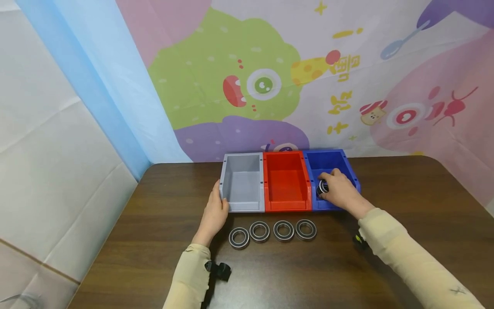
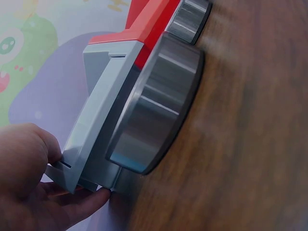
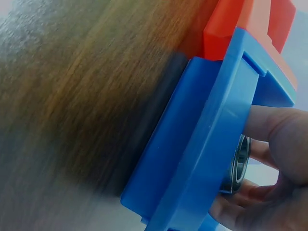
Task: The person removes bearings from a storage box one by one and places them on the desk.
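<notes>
My right hand (image 1: 339, 189) is over the blue bin (image 1: 328, 159), pinching a ball bearing (image 1: 323, 187) between thumb and fingers. In the right wrist view this bearing (image 3: 239, 166) shows its ring edge just behind the bin's front lip. At the other end, my left hand (image 1: 214, 212) grips the left side of the grey bin (image 1: 243, 206) near its front corner. From the left wrist, the thumb lies on the bin's edge and fingers (image 2: 86, 204) reach below it. The red bin (image 1: 287, 206) sits between the other two, side by side with them.
Several bearings lie flat in a row before the bins, from the leftmost bearing (image 1: 239, 238) to the rightmost bearing (image 1: 306, 229). The wooden table (image 1: 293, 274) meets a cartoon-printed cloth (image 1: 231, 51) behind the bins.
</notes>
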Available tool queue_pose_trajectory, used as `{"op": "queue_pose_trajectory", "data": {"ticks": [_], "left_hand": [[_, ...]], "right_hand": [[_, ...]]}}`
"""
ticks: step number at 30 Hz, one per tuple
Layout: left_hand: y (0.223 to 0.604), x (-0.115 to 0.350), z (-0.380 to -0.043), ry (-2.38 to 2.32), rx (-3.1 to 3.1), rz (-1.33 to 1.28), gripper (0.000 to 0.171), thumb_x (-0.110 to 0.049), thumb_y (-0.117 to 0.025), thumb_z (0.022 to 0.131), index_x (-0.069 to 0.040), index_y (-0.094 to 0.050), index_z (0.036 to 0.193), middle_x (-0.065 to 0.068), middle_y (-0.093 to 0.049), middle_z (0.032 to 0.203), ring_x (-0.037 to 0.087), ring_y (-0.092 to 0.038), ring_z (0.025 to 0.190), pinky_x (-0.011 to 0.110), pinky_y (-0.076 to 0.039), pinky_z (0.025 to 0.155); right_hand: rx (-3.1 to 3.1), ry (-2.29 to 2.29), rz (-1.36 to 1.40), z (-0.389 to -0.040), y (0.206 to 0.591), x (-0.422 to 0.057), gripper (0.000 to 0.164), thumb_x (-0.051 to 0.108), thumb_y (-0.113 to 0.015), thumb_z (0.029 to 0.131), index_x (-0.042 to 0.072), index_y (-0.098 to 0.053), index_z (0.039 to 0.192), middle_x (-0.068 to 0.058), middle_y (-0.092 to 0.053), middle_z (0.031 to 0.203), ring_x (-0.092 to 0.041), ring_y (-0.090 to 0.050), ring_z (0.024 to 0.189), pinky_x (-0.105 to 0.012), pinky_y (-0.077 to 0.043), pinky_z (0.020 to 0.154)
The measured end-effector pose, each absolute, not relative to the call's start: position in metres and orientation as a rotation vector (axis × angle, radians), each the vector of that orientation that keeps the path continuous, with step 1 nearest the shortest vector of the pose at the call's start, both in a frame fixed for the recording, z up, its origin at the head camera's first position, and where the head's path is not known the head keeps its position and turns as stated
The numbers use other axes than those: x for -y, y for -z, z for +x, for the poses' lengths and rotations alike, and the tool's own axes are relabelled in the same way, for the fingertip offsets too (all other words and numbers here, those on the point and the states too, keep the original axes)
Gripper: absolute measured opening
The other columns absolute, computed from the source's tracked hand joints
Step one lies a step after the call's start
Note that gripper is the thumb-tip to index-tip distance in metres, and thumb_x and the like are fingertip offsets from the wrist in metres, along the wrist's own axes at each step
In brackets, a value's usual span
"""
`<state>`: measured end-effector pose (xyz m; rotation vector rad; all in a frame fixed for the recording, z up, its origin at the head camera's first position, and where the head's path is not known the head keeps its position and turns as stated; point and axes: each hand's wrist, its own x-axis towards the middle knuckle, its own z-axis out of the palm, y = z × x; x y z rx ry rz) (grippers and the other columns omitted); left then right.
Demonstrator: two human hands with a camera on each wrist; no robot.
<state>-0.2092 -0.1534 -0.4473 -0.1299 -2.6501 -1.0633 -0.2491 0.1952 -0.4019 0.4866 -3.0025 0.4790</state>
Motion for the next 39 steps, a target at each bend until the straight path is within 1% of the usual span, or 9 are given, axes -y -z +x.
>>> {"op": "queue_pose_trajectory", "data": {"ticks": [8,13,16,23,32,39], "left_hand": [[0.447,0.153,-0.209,1.072,2.656,-0.126,0.059,-0.008,-0.042,0.089,-0.005,-0.02,0.143,0.026,-0.042,0.129,0.041,-0.05,0.109,0.053,-0.042,0.085],[0.446,0.153,-0.209,1.075,2.654,-0.122,0.059,-0.008,-0.042,0.089,-0.005,-0.02,0.143,0.025,-0.042,0.13,0.041,-0.05,0.109,0.053,-0.042,0.086],[0.446,0.153,-0.208,1.077,2.65,-0.125,0.059,-0.008,-0.042,0.089,-0.005,-0.02,0.142,0.025,-0.041,0.13,0.041,-0.05,0.11,0.053,-0.042,0.086],[0.447,0.153,-0.208,1.063,2.639,-0.137,0.058,-0.007,-0.043,0.088,-0.003,-0.021,0.142,0.026,-0.042,0.129,0.041,-0.05,0.109,0.054,-0.042,0.085],[0.447,0.153,-0.208,1.074,2.652,-0.129,0.059,-0.008,-0.043,0.089,-0.005,-0.019,0.143,0.025,-0.041,0.131,0.04,-0.049,0.111,0.053,-0.042,0.086],[0.447,0.153,-0.208,1.062,2.645,-0.135,0.059,-0.007,-0.043,0.089,-0.004,-0.02,0.142,0.026,-0.042,0.13,0.041,-0.05,0.109,0.053,-0.042,0.085]], "right_hand": [[2.997,-0.553,0.425,-0.243,0.401,-0.197,0.05,0.017,-0.073,0.073,0.0,-0.053,0.115,-0.025,-0.042,0.103,-0.034,-0.053,0.08,-0.047,-0.045,0.072],[2.958,-0.615,0.388,-0.239,0.399,-0.196,0.048,0.017,-0.073,0.073,-0.001,-0.052,0.113,-0.023,-0.038,0.102,-0.033,-0.052,0.075,-0.044,-0.046,0.067],[2.927,-0.65,0.382,-0.235,0.397,-0.196,0.047,0.015,-0.073,0.073,-0.001,-0.052,0.111,-0.021,-0.037,0.102,-0.032,-0.053,0.075,-0.043,-0.046,0.066],[2.858,-0.654,0.436,-0.228,0.398,-0.198,0.043,0.015,-0.07,0.072,-0.001,-0.054,0.108,-0.021,-0.042,0.103,-0.03,-0.053,0.077,-0.044,-0.046,0.069],[2.84,-0.612,0.475,-0.217,0.402,-0.201,0.041,0.02,-0.068,0.072,0.0,-0.056,0.107,-0.018,-0.047,0.099,-0.028,-0.054,0.074,-0.043,-0.047,0.067],[2.825,-0.61,0.506,-0.207,0.403,-0.203,0.042,0.019,-0.07,0.072,-0.001,-0.057,0.107,-0.018,-0.048,0.098,-0.028,-0.053,0.08,-0.046,-0.048,0.073]]}}
